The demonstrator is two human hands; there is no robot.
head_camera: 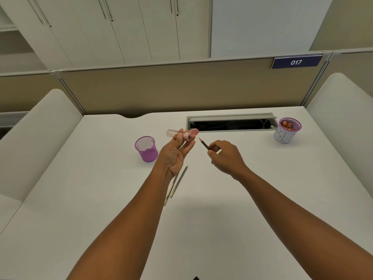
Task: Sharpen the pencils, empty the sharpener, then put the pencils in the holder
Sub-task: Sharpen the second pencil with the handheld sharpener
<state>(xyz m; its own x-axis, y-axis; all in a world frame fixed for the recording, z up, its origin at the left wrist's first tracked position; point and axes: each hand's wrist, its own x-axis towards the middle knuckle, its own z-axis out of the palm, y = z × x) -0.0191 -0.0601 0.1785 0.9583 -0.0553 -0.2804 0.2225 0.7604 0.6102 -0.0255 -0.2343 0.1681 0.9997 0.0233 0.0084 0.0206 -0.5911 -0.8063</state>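
Facing pink sharpener (182, 136), sharp-tipped dark pencil (204, 144).

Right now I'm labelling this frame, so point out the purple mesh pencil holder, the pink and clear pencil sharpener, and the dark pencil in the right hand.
purple mesh pencil holder (149, 153): head view, front wall.
pink and clear pencil sharpener (186, 136): head view, pink end.
dark pencil (204, 144): head view, exposed shaft.

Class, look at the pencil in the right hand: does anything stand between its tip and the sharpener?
Nothing visible does. The pencil in the right hand points at the sharpener in the left hand, with only open air between them.
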